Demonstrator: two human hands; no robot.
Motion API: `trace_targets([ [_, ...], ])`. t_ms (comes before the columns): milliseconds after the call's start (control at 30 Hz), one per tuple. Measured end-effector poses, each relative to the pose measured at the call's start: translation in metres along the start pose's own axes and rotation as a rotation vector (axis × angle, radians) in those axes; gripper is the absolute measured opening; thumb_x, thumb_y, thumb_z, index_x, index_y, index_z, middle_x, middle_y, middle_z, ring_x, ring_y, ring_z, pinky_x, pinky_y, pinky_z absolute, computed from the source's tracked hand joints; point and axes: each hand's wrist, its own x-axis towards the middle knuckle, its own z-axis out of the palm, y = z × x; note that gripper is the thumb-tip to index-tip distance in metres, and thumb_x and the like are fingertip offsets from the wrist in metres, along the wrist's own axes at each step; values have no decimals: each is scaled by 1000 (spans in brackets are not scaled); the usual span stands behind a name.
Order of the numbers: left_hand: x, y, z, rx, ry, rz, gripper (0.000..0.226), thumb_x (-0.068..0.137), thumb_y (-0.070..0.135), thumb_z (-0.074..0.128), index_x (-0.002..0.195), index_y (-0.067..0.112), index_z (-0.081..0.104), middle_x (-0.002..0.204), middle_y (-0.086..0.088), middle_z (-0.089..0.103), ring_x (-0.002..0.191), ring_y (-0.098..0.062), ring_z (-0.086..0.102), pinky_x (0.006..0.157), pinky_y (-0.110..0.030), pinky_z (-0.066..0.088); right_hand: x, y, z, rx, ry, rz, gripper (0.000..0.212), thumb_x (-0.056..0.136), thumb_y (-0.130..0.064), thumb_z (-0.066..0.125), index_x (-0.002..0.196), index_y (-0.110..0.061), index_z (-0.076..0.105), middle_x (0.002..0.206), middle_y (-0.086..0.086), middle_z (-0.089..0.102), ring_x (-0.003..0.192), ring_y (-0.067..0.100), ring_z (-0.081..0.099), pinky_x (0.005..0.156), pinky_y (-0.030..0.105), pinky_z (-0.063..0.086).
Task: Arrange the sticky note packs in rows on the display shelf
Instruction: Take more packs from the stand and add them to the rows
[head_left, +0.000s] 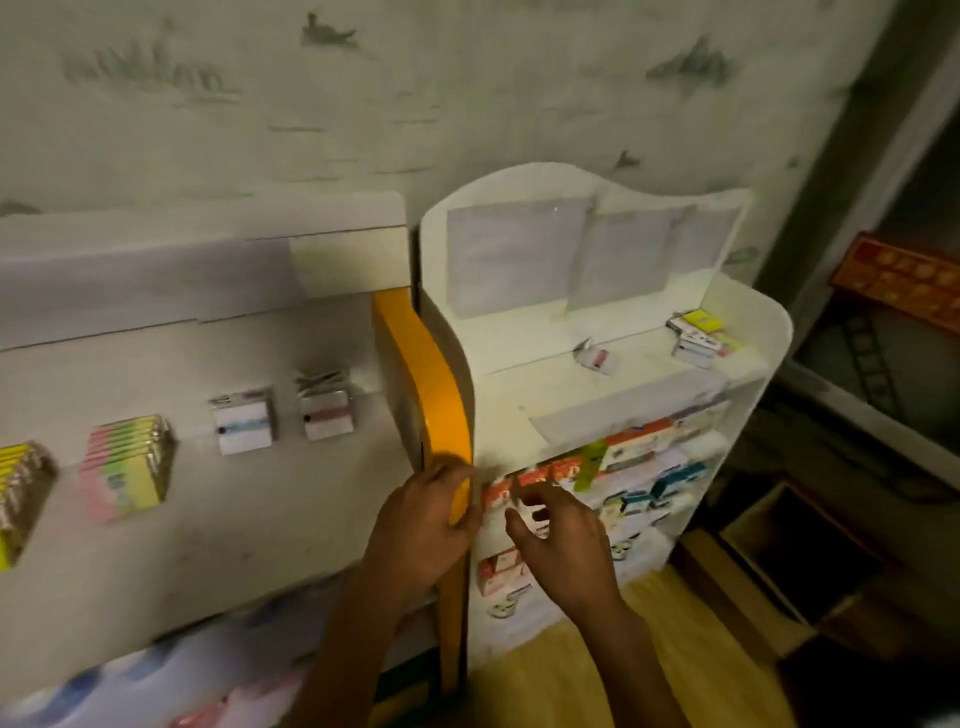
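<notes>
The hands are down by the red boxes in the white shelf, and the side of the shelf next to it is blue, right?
Not quite. The head view shows that side panel is orange, not blue. The rest holds: the left hand and right hand are down by the red boxes in the white shelf.

The room is dim, the light yellowish and soft, falling brightest on the white display shelf (613, 332) at centre right, whose top glows almost washed out. Off to the right everything sinks into deep shadow. The whole view is soft with motion blur; both hands smear at the fingers. Straight edges bow toward the frame's borders, and the lower left corner dissolves into haze.
</notes>
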Motion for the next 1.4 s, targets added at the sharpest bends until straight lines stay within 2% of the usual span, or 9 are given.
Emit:
trace_targets([
  [167, 33, 66, 43, -15, -47, -21, 40, 92, 40, 56, 132, 38, 51, 127, 11, 59, 114, -12, 57, 92, -27, 48, 14, 55, -57, 1, 34, 17, 33, 87, -50, 59, 114, -32, 63, 111, -17, 67, 92, 1, 64, 72, 24, 51],
  [400, 108, 112, 99, -27, -62, -62, 40, 92, 45, 57, 131, 37, 52, 129, 10, 58, 115, -13, 55, 96, -34, 50, 58, 132, -104, -33, 24, 79, 34, 86, -53, 57, 114, -35, 62, 112, -20, 67, 92, -1, 63, 73, 21, 51],
  [567, 178, 138, 149, -77, -34, -107, 39, 92, 39, 60, 130, 38, 53, 130, 12, 57, 116, -12, 55, 97, -29, 48, 119, 187, -131, -50, 10, 90, 30, 86, -50, 59, 111, -35, 64, 111, -20, 67, 91, 1, 64, 76, 21, 53],
  [800, 287, 178, 211, -221, -21, -175, 37, 93, 39, 59, 130, 35, 53, 128, 12, 57, 113, -12, 55, 97, -31, 48, 223, 268, -174, -89, -93, 129, 21, 88, -48, 60, 106, -37, 63, 105, -19, 66, 90, 1, 61, 80, 20, 51],
  [967, 344, 183, 233, -167, 17, -270, 40, 91, 44, 58, 130, 38, 50, 127, 12, 57, 110, -11, 56, 95, -31, 49, 293, 303, -193, -77, -97, 102, 16, 88, -40, 64, 103, -34, 64, 100, -16, 68, 87, 2, 61, 79, 22, 51],
  [1200, 385, 186, 246, -32, 73, -390, 38, 89, 43, 62, 126, 38, 54, 114, 12, 60, 92, -6, 55, 74, -21, 45, 357, 335, -195, 29, -189, 77, 20, 89, -37, 65, 107, -30, 65, 104, -12, 67, 89, 6, 63, 80, 23, 52],
  [1400, 406, 192, 268, -1, 158, -563, 34, 86, 44, 65, 117, 35, 59, 109, 11, 62, 94, -8, 59, 75, -24, 48, 411, 360, -198, -6, -290, -9, 22, 88, -41, 64, 108, -33, 63, 105, -14, 66, 89, 5, 62, 80, 23, 53],
])
